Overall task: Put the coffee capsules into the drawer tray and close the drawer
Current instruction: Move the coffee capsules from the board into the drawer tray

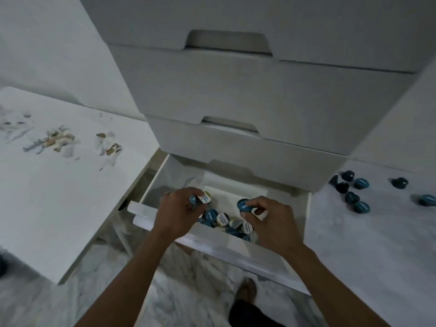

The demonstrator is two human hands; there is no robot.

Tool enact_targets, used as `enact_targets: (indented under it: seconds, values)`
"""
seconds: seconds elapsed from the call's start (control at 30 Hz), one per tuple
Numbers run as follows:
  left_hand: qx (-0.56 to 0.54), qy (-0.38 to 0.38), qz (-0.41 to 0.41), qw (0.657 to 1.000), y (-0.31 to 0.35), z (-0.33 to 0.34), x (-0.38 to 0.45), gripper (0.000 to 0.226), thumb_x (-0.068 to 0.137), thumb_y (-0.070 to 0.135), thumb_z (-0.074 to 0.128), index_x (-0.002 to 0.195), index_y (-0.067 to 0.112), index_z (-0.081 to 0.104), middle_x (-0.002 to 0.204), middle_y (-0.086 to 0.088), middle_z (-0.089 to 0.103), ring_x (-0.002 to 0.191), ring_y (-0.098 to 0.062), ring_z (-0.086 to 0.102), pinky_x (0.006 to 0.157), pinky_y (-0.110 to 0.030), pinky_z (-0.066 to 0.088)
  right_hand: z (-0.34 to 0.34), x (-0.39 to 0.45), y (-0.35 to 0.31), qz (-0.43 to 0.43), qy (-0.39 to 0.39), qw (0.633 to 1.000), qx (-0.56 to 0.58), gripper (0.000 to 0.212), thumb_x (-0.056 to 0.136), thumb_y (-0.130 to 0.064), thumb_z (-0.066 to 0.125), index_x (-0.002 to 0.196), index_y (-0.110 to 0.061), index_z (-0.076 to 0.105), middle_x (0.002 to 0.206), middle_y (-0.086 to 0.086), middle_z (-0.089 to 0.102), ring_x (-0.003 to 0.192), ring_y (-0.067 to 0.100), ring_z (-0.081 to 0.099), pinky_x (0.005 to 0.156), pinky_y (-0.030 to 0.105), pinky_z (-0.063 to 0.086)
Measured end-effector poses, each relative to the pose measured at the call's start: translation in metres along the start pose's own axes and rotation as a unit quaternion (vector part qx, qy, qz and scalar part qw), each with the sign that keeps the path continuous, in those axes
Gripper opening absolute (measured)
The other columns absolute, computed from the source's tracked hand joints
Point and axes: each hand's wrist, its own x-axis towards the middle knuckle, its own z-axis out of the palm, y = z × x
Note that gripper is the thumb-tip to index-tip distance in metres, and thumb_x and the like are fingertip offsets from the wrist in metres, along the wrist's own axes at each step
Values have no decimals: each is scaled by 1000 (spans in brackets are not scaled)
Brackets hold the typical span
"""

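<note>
The lowest white drawer (236, 246) stands pulled open, and a white tray (230, 192) sits inside it. Several blue and white coffee capsules (224, 219) lie piled at the tray's near side. My left hand (179, 211) hovers over the tray's left part, fingers closed on a couple of capsules (200, 198). Over the right part, my right hand (271, 220) pinches a blue capsule (244, 205), with a white one tucked under the fingers. Several more dark blue capsules (354, 192) lie loose on the counter to the right.
Two shut white drawers (236, 95) rise above the open one. A white countertop (59, 185) on the left carries scraps of torn paper (56, 140). Marble floor and my foot (246, 289) show below the drawer front.
</note>
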Motion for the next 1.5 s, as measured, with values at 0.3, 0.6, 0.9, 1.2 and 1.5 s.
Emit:
enact_targets:
  seconds: [0.3, 0.6, 0.9, 1.2, 1.5]
  values:
    - [65, -163, -2, 984, -50, 42, 67, 23, 81, 31, 77, 102, 31, 69, 103, 5, 74, 77, -7, 69, 73, -33, 60, 47, 56, 31, 65, -71, 994, -43, 15, 81, -26, 77, 95, -23, 73, 88, -11, 71, 75, 6, 62, 71, 24, 52]
    - [58, -271, 7, 961, -72, 75, 95, 18, 78, 29, 78, 87, 35, 64, 94, 12, 72, 64, -1, 60, 69, -35, 58, 79, 78, 48, 110, -137, 981, -81, 22, 80, -20, 72, 102, -23, 72, 90, -1, 73, 80, 11, 62, 74, 27, 52]
    - [72, -312, 15, 947, -81, 85, 108, 21, 73, 27, 82, 86, 30, 66, 97, 7, 72, 86, -12, 64, 77, -32, 55, 87, 84, 47, 139, -157, 975, -79, 23, 82, -18, 73, 105, -22, 72, 93, -4, 71, 81, 7, 59, 74, 20, 45]
    - [67, -327, 5, 943, -79, 84, 108, 19, 73, 24, 81, 87, 27, 69, 99, 5, 70, 67, -6, 56, 67, -23, 48, 83, 82, 54, 132, -183, 972, -69, 29, 78, -1, 70, 100, -20, 71, 95, -2, 72, 81, 6, 63, 73, 21, 52]
    - [45, -345, -1, 937, -82, 85, 107, 18, 80, 16, 70, 91, 31, 68, 105, 10, 71, 63, 2, 58, 71, -28, 55, 80, 82, 55, 145, -207, 965, -71, 35, 81, 4, 64, 108, -18, 71, 103, -1, 71, 89, 7, 63, 77, 19, 52]
